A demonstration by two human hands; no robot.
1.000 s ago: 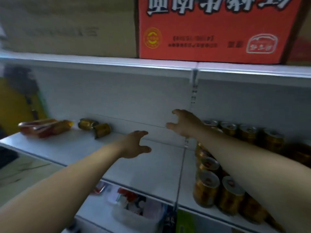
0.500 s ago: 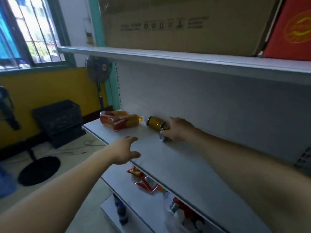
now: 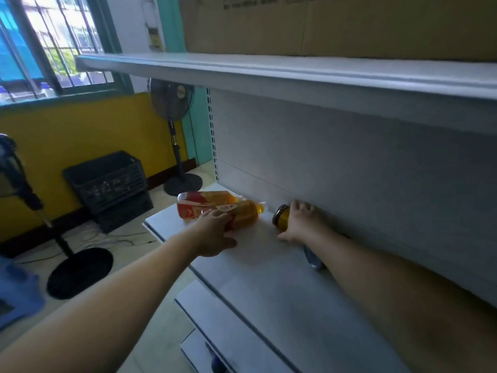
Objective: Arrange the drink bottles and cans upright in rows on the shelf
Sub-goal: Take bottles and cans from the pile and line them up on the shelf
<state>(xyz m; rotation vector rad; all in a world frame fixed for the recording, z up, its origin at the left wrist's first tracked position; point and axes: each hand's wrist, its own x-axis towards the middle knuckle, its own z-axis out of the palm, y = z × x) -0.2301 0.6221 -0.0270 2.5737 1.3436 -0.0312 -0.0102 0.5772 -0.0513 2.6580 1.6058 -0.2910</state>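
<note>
Two amber drink bottles with red labels lie on their sides at the left end of the grey shelf [image 3: 269, 286]. My left hand [image 3: 215, 232] rests over the nearer bottle [image 3: 244, 212], fingers curling onto it. The farther bottle [image 3: 204, 201] lies behind it. A gold can [image 3: 281, 218] lies on its side by the back panel, and my right hand [image 3: 301, 222] is closed over it. A second can [image 3: 312, 257] lies partly hidden under my right forearm.
An upper shelf [image 3: 269, 74] carrying a cardboard box [image 3: 336, 22] overhangs the work area. Lower shelves [image 3: 223, 332] jut out below. On the floor to the left stand a black crate [image 3: 107, 184] and a pedestal fan [image 3: 174, 117].
My view swung left to the shelf's end. My right hand went from the can rows to the lying gold can and closed on it. My left hand reached forward onto the near bottle.
</note>
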